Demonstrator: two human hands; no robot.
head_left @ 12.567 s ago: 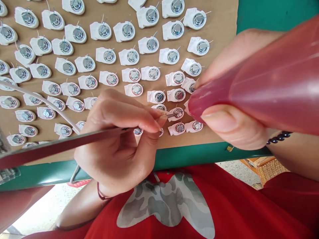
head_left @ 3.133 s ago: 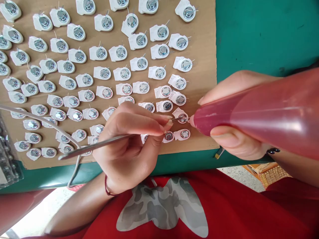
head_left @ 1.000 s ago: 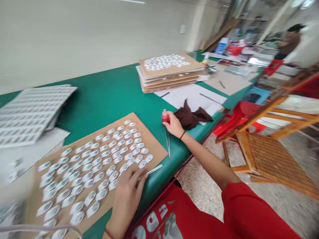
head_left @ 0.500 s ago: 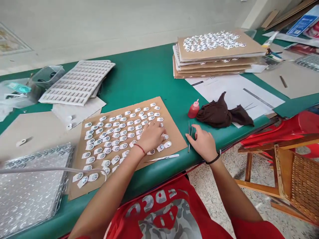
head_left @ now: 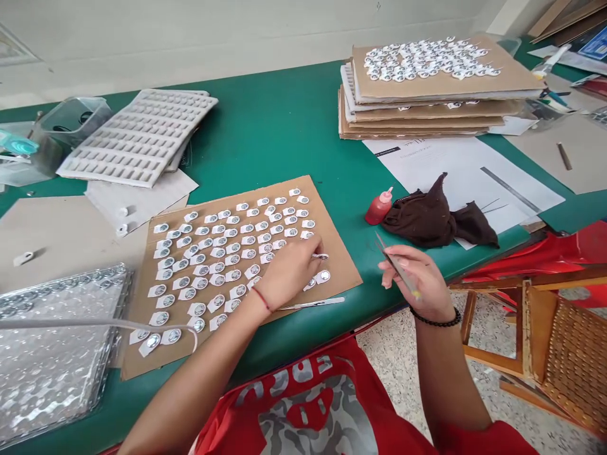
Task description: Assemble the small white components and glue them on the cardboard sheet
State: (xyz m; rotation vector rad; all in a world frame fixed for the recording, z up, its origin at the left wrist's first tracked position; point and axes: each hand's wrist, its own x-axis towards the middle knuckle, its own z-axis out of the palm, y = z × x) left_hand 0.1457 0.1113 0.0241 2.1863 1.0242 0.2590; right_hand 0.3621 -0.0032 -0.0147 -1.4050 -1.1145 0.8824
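Note:
My left hand [head_left: 293,268] is over the right part of a brown cardboard sheet [head_left: 334,253], fingers pinched on a small white tag [head_left: 321,256] with a round metallic face. Rows of similar white tags [head_left: 232,259] lie across the sheet. Off the sheet's right edge, my right hand [head_left: 422,278] is raised above the green table edge, closed around a pair of tweezers [head_left: 401,270] whose tips point up and left. A thin white-handled tool [head_left: 322,303] lies along the cardboard's front edge, below my left hand.
A red squeeze bottle [head_left: 379,206] and a dark brown cloth [head_left: 422,218] lie beyond my right hand. Stacked cardboard sheets [head_left: 427,120] stand at the back right. Foam trays [head_left: 142,136] and bubble-wrapped sheets [head_left: 57,354] are on the left, with a cable [head_left: 95,323] crossing there.
My right hand has picked the tweezers up from the table and raised them. A tag now shows between my left fingers. The view has shifted slightly.

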